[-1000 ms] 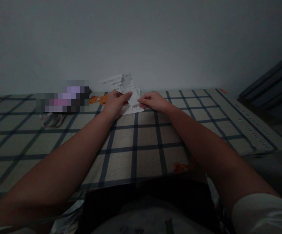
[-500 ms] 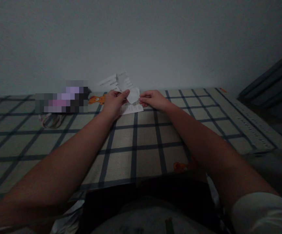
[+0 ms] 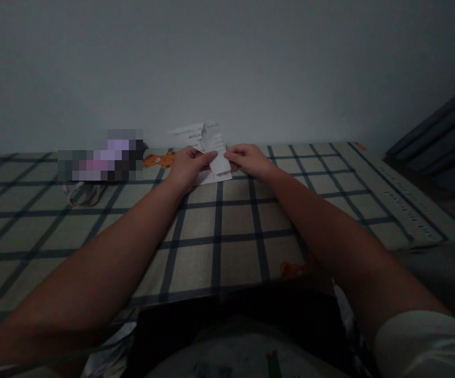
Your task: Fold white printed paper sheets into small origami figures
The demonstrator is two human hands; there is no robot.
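A small white slip of paper (image 3: 215, 149) with printed lines stands up between my two hands at the far edge of a checked cloth (image 3: 219, 231). My left hand (image 3: 188, 165) pinches its left side with thumb and fingers closed. My right hand (image 3: 246, 159) pinches its right side, fingers curled. More printed paper (image 3: 188, 132) lies behind and under the slip, against the wall. Both forearms reach forward over the cloth.
A blurred purple and dark object (image 3: 101, 156) lies at the far left, with a pale cord or strap (image 3: 85, 193) below it. The grey wall rises just behind the papers. A dark slatted piece (image 3: 440, 142) stands at the right. Orange cartoon prints mark the cloth.
The slip has been turned and straightened between my fingers, now standing more upright with its printed face showing. My hands stay in the same spot.
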